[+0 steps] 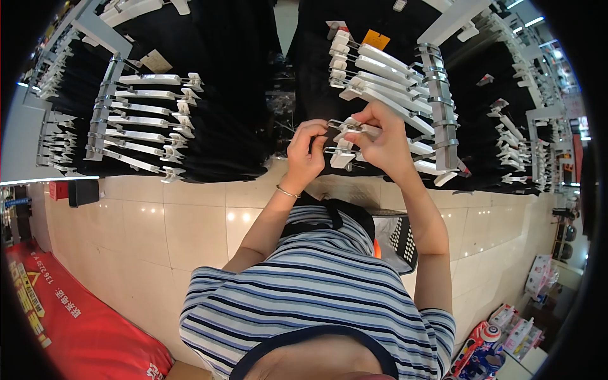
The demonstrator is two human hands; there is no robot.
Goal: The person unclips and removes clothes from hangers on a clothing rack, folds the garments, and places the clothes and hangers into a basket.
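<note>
"What does the piece in hand look like?"

"A white hanger [342,134] with a blocky clip and thin metal wire at its end; it is between the two hands, in front of the person's body, against black garments [234,107]."

"And the hands?"

"The right hand [383,136] has thumb and forefinger closed on the hanger; the left hand [307,152] is curled, fingertips beside the wire end, though I cannot tell whether they grip anything."

"How much room is there?"

"Little on the right; a packed row of white hangers [389,66] sits just beyond that hand, running to a metal rail [441,107]; on the left, a narrow dark gap parts the garments, whose hems end above the tiled floor [190,221]; the floor lies open on both sides of the person, with a basket [402,244] close by the body."
</note>
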